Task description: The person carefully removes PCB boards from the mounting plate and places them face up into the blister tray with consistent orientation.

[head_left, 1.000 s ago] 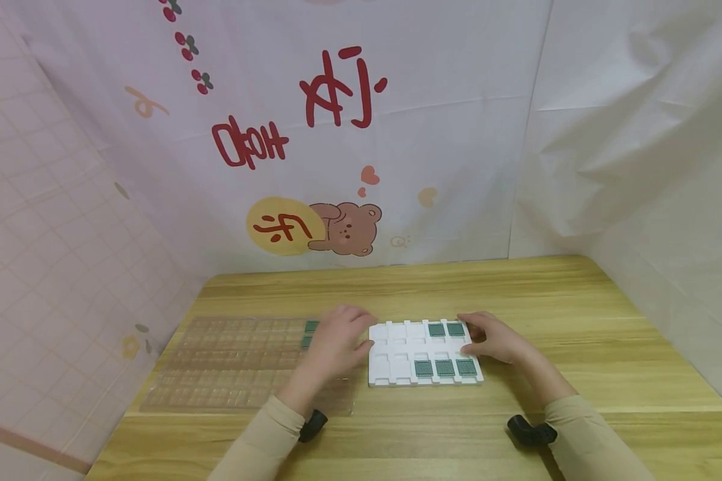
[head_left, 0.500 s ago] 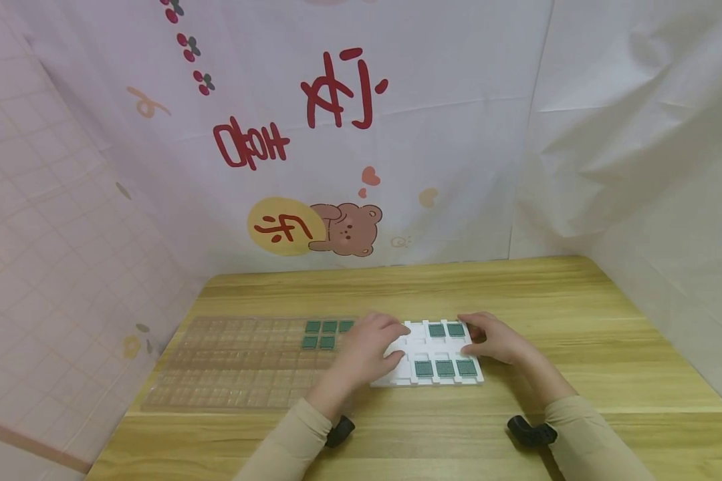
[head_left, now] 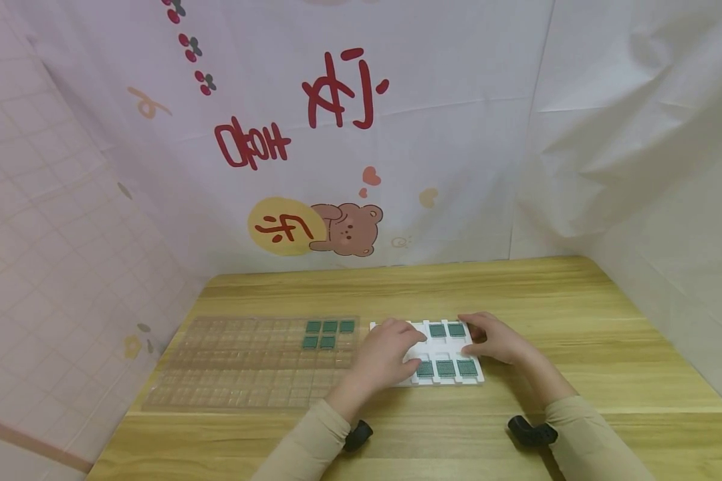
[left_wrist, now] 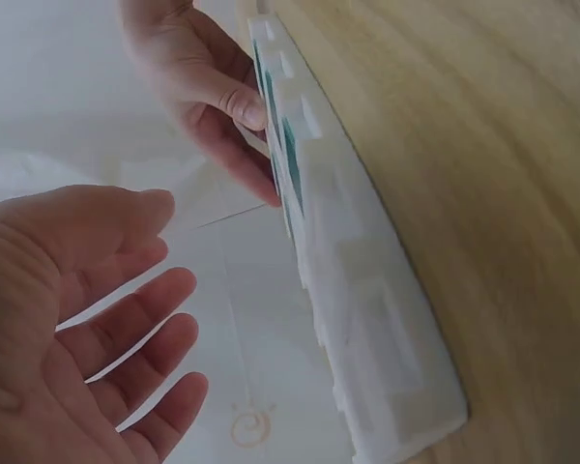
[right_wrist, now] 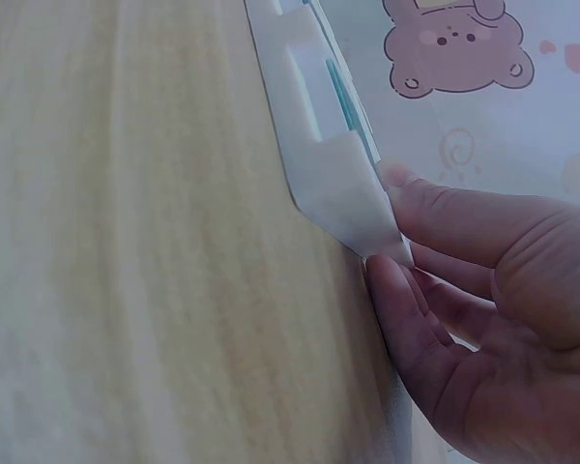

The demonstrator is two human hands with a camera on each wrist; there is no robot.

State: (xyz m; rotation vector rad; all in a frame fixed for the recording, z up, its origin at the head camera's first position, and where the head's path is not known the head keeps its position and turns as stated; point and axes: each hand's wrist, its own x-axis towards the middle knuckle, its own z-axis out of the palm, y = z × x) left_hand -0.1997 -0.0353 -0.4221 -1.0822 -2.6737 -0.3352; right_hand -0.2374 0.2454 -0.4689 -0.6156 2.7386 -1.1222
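Note:
A white tray (head_left: 445, 349) with shallow pockets lies on the table, with several square green chips (head_left: 438, 331) seated in its right part. My right hand (head_left: 496, 339) grips the tray's right end. In the right wrist view, the thumb is on its top face and a finger against its edge. Over the left part of the tray hovers my left hand (head_left: 388, 355), hiding the pockets there. The left wrist view shows thumb and fingers (left_wrist: 140, 319) spread apart, holding nothing, beside the white tray's side (left_wrist: 367, 290).
To the left lies a large clear plastic tray (head_left: 234, 364) divided into many small cells. Several green chips (head_left: 329, 327) sit in its upper right cells. A printed white curtain (head_left: 457, 133) hangs behind the wooden table (head_left: 445, 434).
My left hand has moved right, from beside the clear tray to over the white one, uncovering the chips in the clear tray. The right hand keeps its grip in the same place.

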